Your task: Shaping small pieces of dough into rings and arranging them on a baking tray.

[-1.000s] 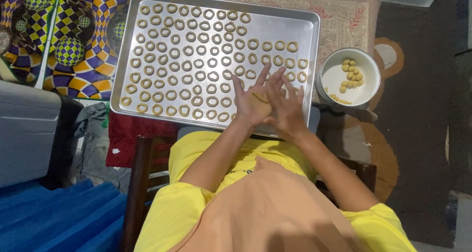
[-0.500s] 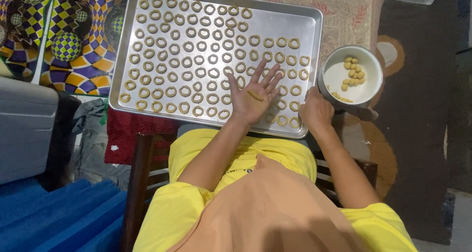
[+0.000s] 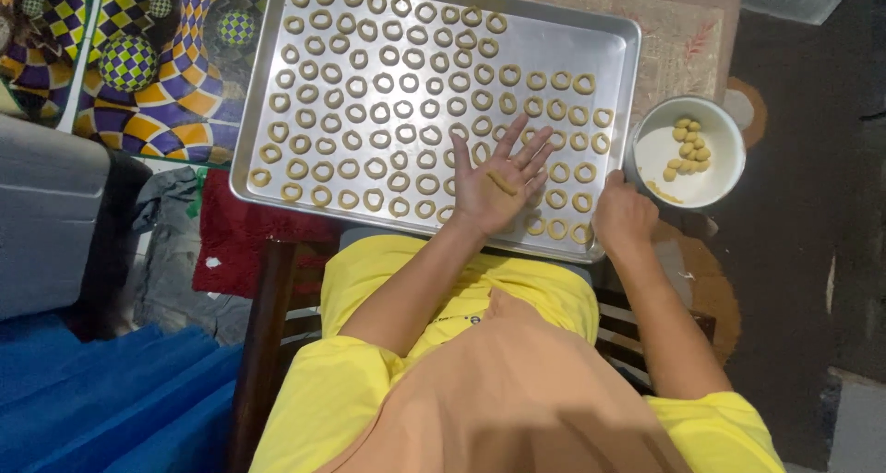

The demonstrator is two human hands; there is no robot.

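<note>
Head view: our left hand (image 3: 498, 182) lay open, palm up, fingers spread over the metal tray (image 3: 604, 44) of dough rings (image 3: 383, 113), a short dough strip (image 3: 502, 182) resting on its palm. Our right hand (image 3: 623, 216) sat curled at the tray's near edge, beside the white bowl (image 3: 688, 191) of dough pieces; whether it held anything we could not tell.

Short pale dough roll (image 3: 502, 182) lying slantwise across the flat, palm-up left hand (image 3: 498, 185); thin, stubby, not yet looped, above the tray's (image 3: 591, 48) near edge.
</note>
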